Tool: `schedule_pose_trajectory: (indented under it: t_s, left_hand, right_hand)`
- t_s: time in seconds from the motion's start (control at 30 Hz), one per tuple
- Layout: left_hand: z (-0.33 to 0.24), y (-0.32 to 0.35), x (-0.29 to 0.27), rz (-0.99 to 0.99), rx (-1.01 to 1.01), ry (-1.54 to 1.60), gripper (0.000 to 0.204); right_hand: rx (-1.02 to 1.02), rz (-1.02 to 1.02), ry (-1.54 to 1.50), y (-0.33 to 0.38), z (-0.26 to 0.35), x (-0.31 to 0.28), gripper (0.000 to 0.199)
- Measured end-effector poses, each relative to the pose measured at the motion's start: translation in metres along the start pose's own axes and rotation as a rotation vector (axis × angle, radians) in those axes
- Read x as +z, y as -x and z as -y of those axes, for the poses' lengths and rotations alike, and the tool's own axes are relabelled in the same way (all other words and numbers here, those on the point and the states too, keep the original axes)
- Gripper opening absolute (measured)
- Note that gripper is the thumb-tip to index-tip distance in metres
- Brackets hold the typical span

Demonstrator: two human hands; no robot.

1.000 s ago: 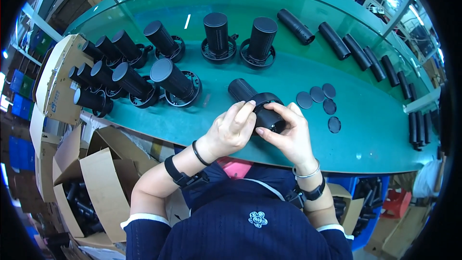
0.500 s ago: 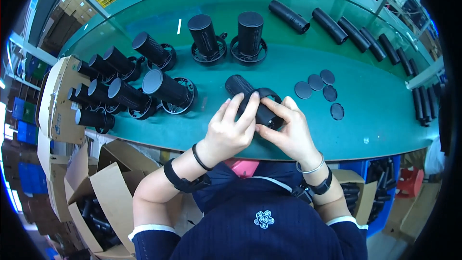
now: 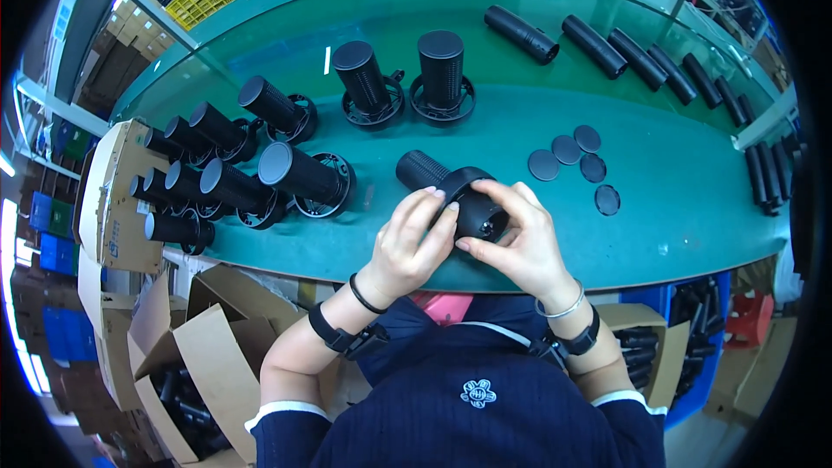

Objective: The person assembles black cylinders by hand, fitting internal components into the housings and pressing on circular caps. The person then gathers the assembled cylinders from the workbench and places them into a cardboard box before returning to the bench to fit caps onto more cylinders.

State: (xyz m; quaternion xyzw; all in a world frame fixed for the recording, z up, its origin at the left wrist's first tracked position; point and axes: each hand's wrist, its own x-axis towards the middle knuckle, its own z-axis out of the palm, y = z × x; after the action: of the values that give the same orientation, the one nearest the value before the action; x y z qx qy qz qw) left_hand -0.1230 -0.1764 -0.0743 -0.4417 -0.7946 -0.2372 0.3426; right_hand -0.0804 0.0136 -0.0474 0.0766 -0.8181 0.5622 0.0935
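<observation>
Between my hands lies a black cylinder (image 3: 419, 169), tilted with its perforated end pointing far left and its open end toward me. A wide black ring (image 3: 456, 180) sits around its middle. My left hand (image 3: 406, 243) grips the left side of the cylinder and ring with bent fingers. On the other side my right hand (image 3: 530, 238) has its fingers at the ring and its thumb beside the open end, where small inner parts show. Some fingertips are hidden behind the piece. To the right lie several flat black discs (image 3: 544, 165) on the green table (image 3: 485, 277).
Several capped black cylinders in ring bases (image 3: 305, 175) stand or lean at the left, and two more (image 3: 442, 78) stand at the back. Black tubes (image 3: 594, 46) line the far right. Open cardboard boxes (image 3: 212, 364) and a blue bin (image 3: 706, 355) hold black parts below the table.
The ring has moved along the cylinder toward its open end and now encircles it more plainly. My left fingers have drawn back from the top to its left side.
</observation>
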Motion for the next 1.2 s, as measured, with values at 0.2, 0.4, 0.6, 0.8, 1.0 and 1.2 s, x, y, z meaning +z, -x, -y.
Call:
schedule_pose_trajectory:
  t_s: [0.2,0.4,0.6,0.8,1.0,1.2]
  left_hand:
    - [-0.023,-0.001,-0.008,-0.168,-0.736,0.646,0.041]
    - [-0.024,0.016,-0.005,-0.098,-0.985,1.033,0.031]
    - [-0.023,0.023,0.0,-0.132,-1.016,1.113,0.032]
    - [-0.019,0.013,-0.004,-0.085,-1.008,1.036,0.033]
    - [-0.013,0.006,-0.001,-0.019,-1.052,0.959,0.029]
    - [-0.005,0.006,-0.003,-0.008,-1.041,0.969,0.027]
  right_hand:
    - [-0.184,0.0,0.164,0.011,-0.016,0.006,0.072]
    - [-0.241,-0.107,0.215,0.015,-0.017,0.012,0.071]
    - [-0.157,-0.036,0.231,0.014,-0.009,0.018,0.062]
    - [-0.068,-0.054,0.091,0.008,-0.008,0.019,0.059]
    - [-0.102,0.017,0.221,0.002,0.0,0.013,0.061]
    - [-0.112,0.145,0.349,-0.014,0.012,0.006,0.056]
